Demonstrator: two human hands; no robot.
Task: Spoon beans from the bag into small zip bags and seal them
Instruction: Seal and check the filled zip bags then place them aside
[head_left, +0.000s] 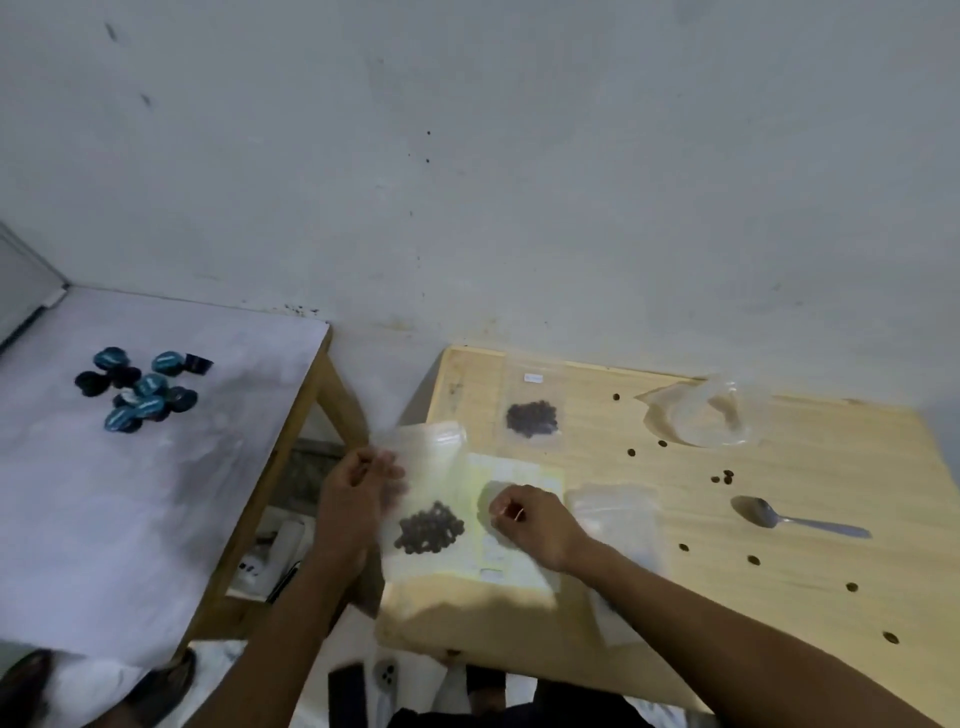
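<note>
My left hand (363, 483) pinches the clear small zip bag of dark beans (423, 499) at its nine-o'clock edge; my right hand (524, 514) is curled, holding nothing I can make out. The metal spoon (789, 517) lies at three o'clock on the pale wooden surface (779, 597).

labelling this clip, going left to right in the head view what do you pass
blue capsules → left hand → bean zip bag in its grip → right hand → stack of empty zip bags → spoon
</note>
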